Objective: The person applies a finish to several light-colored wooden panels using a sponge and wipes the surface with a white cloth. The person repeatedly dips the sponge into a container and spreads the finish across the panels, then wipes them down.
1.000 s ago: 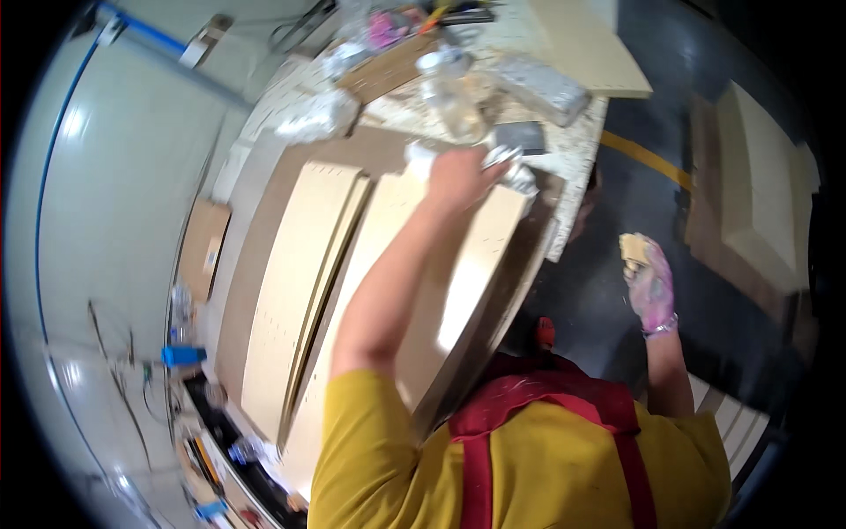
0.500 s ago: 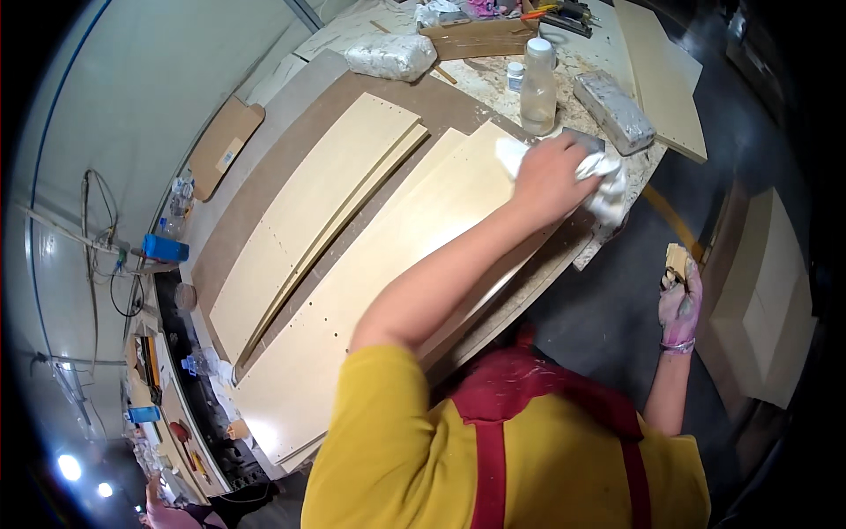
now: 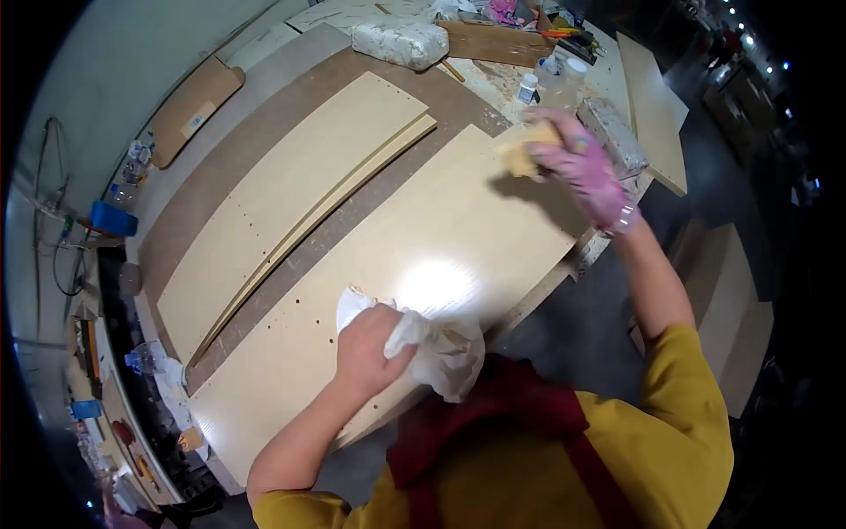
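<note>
My left hand (image 3: 363,354) is bare and closed on a crumpled white cloth (image 3: 451,357), near the front edge of a pale wooden panel (image 3: 397,234). Part of the cloth hangs past that edge. Over the far right end of the same panel is my right hand (image 3: 586,172), in a pink-stained glove. Its fingers grip a yellowish sponge-like piece (image 3: 533,152), blurred by motion, whose shadow falls on the wood. Small dark holes run across the panel's left part. Beyond a gap lies another stack of pale panels (image 3: 300,176), also with small holes.
At the far end of the bench stand a wrapped white block (image 3: 401,44), a small white bottle (image 3: 527,88), a clear bottle (image 3: 568,79), a grey wrapped block (image 3: 612,137) and a cardboard box (image 3: 493,44) beside tools. More boards (image 3: 652,115) stick out at the right.
My left hand has drawn the cloth from the panel's far right end back toward me. My right hand, formerly low at the side, has come up over the panel with the yellowish piece.
</note>
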Demonstrator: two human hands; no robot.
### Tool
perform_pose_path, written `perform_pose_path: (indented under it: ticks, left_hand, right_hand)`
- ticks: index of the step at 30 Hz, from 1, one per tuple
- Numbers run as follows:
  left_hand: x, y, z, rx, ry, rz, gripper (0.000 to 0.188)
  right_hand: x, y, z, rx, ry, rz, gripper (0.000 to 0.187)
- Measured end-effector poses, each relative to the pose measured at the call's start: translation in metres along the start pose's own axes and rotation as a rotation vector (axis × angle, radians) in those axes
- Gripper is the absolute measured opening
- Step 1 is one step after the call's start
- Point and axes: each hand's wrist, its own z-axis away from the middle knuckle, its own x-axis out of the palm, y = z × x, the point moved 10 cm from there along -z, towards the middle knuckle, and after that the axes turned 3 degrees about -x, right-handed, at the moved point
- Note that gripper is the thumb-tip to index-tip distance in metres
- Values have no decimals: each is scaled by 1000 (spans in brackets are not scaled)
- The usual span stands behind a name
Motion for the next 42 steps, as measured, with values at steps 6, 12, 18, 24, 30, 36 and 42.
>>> perform_pose_path:
  ticks: [6, 12, 18, 24, 30, 36, 42]
  left_hand:
    - [4, -5, -5, -24, -48, 86, 37]
    - [-7, -3, -6, 25, -8, 202, 35]
    - [-3, -7, -4, 36, -30, 251, 32]
    - [-10, 2, -3, 150, 59, 230, 28]
    - [-13, 1, -4, 115, 111, 241, 18]
    - [-3, -1, -4, 106, 22, 184, 23]
    - [-10, 5, -5, 133, 54, 222, 21]
  right_hand:
    - [112, -9, -57, -282, -165, 398, 46]
    - [181, -18, -51, -323, -282, 496, 37]
    - [229, -23, -38, -300, -355, 553, 36]
    - [245, -22, -26, -454, -367, 646, 36]
    - [153, -1, -51, -388, -214, 778, 33]
    - [178, -6, -36, -480, -251, 726, 33]
    - [105, 22, -69, -265, -169, 835, 35]
